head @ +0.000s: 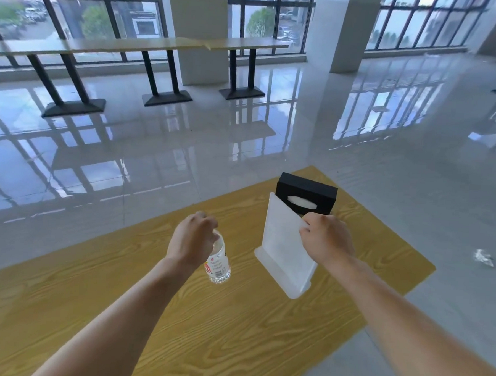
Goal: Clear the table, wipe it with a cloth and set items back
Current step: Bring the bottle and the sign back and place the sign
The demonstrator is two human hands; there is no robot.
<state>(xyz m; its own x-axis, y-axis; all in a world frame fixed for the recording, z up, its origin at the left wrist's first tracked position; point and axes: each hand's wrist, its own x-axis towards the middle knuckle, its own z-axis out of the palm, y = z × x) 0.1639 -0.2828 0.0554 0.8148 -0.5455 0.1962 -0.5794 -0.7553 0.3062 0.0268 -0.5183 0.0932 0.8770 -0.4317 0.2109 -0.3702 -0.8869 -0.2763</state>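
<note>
Yellow wood-grain table (233, 331), black tissue box (307, 191), white sign stand (284, 247)

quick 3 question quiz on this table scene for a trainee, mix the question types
1. True or false: the left hand grips the top of the water bottle.
2. What does the right hand hold? A) black tissue box B) white sign stand C) cloth
3. Fill in: behind the white sign stand, on the wooden table, sits the black ____.

Key: 1 true. 2 B. 3 tissue box.
</note>
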